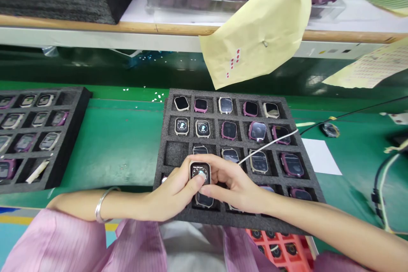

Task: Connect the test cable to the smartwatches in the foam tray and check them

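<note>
Over the black foam tray [176, 153] both my hands hold one strapless smartwatch [199, 170] with a pale case. Its screen is lit and shows a round dial. My left hand [172, 193] grips it from the left, the thumb lying on the glass. From the other side my right hand [237, 185] curls around it, thumb tip at the lower edge of the screen. A thin white cord or stick [269, 145] reaches from the tray's right side to my right hand; whether I hold it cannot be seen. Pale and purple watch cases [229, 130] fill surrounding compartments, two with lit screens.
Another foam tray of watches [72, 119] lies at the left. Beneath my right forearm is a red tray [301, 248] with round black parts. Yellow paper [258, 29] hangs from the shelf edge [127, 40]. Cables [381, 187] and white paper [321, 157] are at the right.
</note>
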Tool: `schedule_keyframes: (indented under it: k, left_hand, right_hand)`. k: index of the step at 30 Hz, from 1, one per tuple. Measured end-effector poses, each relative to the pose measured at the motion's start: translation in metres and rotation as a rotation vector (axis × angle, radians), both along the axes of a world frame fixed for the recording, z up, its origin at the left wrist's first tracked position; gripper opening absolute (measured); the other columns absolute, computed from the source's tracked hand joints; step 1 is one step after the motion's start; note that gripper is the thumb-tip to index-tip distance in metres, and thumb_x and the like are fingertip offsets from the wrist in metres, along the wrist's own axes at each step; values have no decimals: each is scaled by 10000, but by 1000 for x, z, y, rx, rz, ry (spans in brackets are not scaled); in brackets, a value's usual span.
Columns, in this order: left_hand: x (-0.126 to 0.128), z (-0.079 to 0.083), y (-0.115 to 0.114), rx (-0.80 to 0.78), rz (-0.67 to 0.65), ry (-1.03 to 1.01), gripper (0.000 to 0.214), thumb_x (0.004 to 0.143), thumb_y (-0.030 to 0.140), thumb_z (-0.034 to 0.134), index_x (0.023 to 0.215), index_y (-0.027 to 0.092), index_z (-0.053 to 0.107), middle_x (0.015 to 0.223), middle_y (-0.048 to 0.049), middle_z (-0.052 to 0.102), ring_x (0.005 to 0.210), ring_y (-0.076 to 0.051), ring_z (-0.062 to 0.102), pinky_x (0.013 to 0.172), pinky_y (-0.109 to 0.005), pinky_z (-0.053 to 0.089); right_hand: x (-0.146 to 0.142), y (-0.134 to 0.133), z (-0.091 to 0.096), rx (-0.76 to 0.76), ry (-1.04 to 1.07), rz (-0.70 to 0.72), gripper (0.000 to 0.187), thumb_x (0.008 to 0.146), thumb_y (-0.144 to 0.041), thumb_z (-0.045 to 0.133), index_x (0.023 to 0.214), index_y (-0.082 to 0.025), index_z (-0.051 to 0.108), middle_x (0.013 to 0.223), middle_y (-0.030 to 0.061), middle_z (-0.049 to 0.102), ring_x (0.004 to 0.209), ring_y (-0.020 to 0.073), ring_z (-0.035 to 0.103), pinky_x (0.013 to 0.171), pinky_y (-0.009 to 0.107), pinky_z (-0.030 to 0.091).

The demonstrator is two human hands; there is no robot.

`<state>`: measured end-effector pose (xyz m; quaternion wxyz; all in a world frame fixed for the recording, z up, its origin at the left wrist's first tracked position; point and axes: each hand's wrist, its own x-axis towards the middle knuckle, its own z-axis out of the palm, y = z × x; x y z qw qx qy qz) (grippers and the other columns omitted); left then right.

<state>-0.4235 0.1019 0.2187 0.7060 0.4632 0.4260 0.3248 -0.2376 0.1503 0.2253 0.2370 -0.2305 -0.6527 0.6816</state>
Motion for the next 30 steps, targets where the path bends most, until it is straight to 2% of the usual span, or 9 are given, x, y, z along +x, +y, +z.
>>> schedule_keyframes:
  k: [9,14,16,18,20,22,24,28,30]
  left_hand:
    - [0,-4,0,44,-81,32,398,972,519,371,1174,183,433,539,101,356,382,-70,307,384,-181,285]
    - [0,-3,0,82,-67,52,378,984,480,374,1214,189,448,612,67,425,501,-95,446,502,-203,414]
    - [0,-2,1,135,-42,68,357,988,453,379,1215,189,460,752,14,521,712,-135,547,667,-249,484]
    - [1,-2,3,180,-39,58,345,978,434,423,1215,187,463,944,-34,557,870,-158,544,788,-284,481]
    - [2,-3,4,150,-80,-18,414,918,428,559,1239,193,444,1021,-41,535,850,-148,523,764,-274,472]
    - [4,-5,5,52,-124,-142,573,796,394,732,1243,202,428,983,-18,516,753,-117,504,669,-236,458]
    - [7,-6,6,-23,-111,-243,687,695,316,830,1238,218,420,1002,-11,509,757,-107,515,656,-216,456]
    - [8,-5,3,-5,-50,-263,556,772,220,756,1219,231,426,1119,-30,513,974,-149,544,823,-259,478]
    - [7,-3,0,17,-100,-205,468,824,232,700,1204,209,429,985,-11,548,855,-130,569,751,-245,486]
  right_hand:
    - [0,-1,0,-33,-13,-4,487,917,-219,614,1372,-227,441,661,-62,526,474,80,490,446,178,426]
    - [2,2,0,19,-50,26,499,934,-216,580,1397,-211,393,638,-67,531,469,89,521,464,186,458]
    - [4,7,6,146,-119,50,520,929,-213,577,1410,-204,382,687,-48,562,506,99,537,498,204,482]
    - [5,12,15,404,-235,71,513,891,-211,615,1376,-196,448,850,23,608,673,141,597,616,258,530]
    - [6,18,27,718,-349,72,428,857,-235,649,1270,-166,559,1023,105,600,878,212,602,747,341,537]
    - [8,22,40,972,-408,67,348,860,-270,641,1178,-130,612,1066,151,597,951,265,581,793,411,516]
    - [8,28,52,1076,-371,61,358,850,-291,647,1163,-120,613,1019,144,622,910,269,590,779,422,505]
    - [0,48,58,879,-252,-24,365,822,-258,674,1174,-187,612,998,80,630,876,222,612,773,352,512]
    - [-13,58,49,832,-266,-72,329,835,-254,673,1152,-179,627,990,80,630,875,219,613,784,352,513]
